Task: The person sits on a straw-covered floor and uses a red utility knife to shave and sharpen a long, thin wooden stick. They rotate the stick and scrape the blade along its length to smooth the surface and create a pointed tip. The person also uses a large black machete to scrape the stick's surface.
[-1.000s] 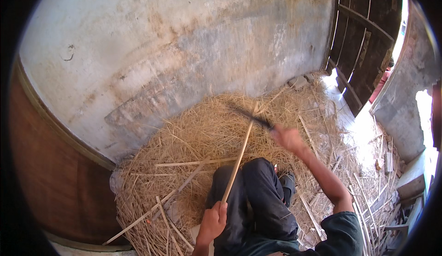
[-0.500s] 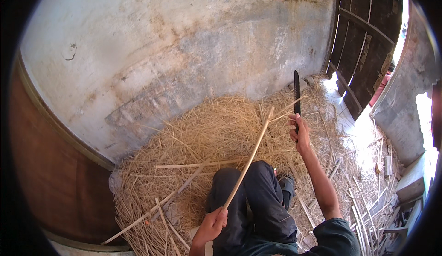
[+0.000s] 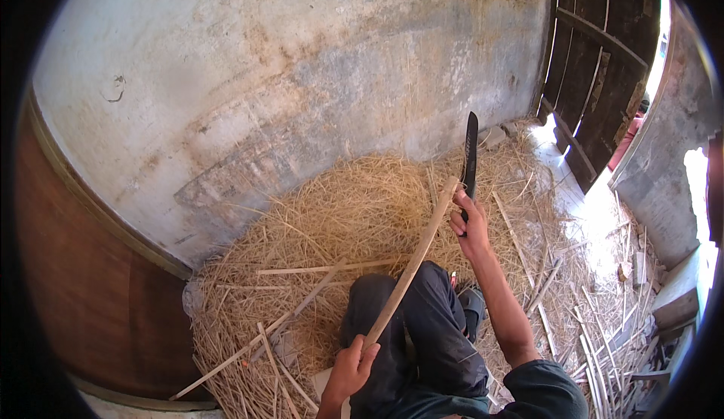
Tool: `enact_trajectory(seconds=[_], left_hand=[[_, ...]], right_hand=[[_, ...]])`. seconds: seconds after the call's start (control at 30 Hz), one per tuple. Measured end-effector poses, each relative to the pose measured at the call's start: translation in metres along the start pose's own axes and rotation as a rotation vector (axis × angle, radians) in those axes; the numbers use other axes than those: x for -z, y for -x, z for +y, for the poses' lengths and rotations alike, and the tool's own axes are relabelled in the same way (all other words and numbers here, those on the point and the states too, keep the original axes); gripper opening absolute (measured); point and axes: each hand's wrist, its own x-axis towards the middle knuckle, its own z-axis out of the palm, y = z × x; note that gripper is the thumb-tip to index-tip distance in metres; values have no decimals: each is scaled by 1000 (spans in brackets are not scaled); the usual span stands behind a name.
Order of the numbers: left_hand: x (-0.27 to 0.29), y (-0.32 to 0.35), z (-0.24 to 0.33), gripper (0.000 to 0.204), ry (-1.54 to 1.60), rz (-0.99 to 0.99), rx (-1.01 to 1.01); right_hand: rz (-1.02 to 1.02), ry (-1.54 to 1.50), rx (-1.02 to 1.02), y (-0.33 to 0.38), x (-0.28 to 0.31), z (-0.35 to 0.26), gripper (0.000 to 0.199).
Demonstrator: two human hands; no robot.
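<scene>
A long pale strip that looks like split bamboo slants up and away across my knees. Its lower end is in my left hand, fingers wrapped round it. My right hand grips a long knife with a black blade, pointing up and away. The blade's lower part is beside the strip's far end, with the right fingers close to that end. Whether blade and strip touch I cannot tell. Part of the knife's handle is hidden by the fingers.
Shavings lie heaped over the floor before my knees. Loose pale strips lie on the left, more strips on the right. A stained wall stands ahead. At the far right are a dark plank door and a person's red clothing.
The right hand and knife have moved left and nearer, to the strip's far end. The strip has turned to show a broader face. A thin strip by the right hand has dropped away.
</scene>
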Motion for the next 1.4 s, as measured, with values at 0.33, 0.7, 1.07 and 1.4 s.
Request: enact_trajectory(seconds=[0.33,0.7,1.07,1.4], left_hand=[[7,3,-9,35,-11,71,4],[23,-5,5,47,-220,53,14],[12,-24,23,35,7,123,34],[9,-23,18,32,-6,182,-37]], right_hand=[[-39,254,9,11,-3,-9,48],[-122,344,-16,24,-3,-18,33],[-131,124,-51,40,-18,-33,36],[-185,296,-36,37,-6,-32,31]])
